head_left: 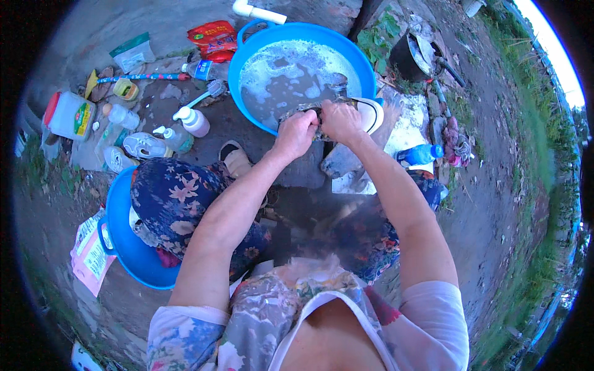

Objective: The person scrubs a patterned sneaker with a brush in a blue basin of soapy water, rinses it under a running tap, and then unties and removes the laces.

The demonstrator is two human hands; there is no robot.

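At the near rim of a blue plastic basin (365, 59), both of my hands are closed on a wet shoe. The shoe (369, 115) shows a white end with a dark line at the right, while its greyish, dark-patterned part lies between and under my fingers. My left hand (296, 133) is clenched on the left part, thumb side up. Close beside it, my right hand (340, 122) grips the middle, next to the white end. Cloudy, sudsy water (278, 77) fills the basin beyond my knuckles. My fingers hide much of the shoe.
On the left stand a pump bottle (195, 122), a clear pump bottle (176, 140), a brush (210, 93), grey sneakers (145, 147) and a red-lidded tub (70, 115). A second blue basin (133, 256) sits by my left leg. Right lie a blue bottle (421, 154) and a stone (341, 161).
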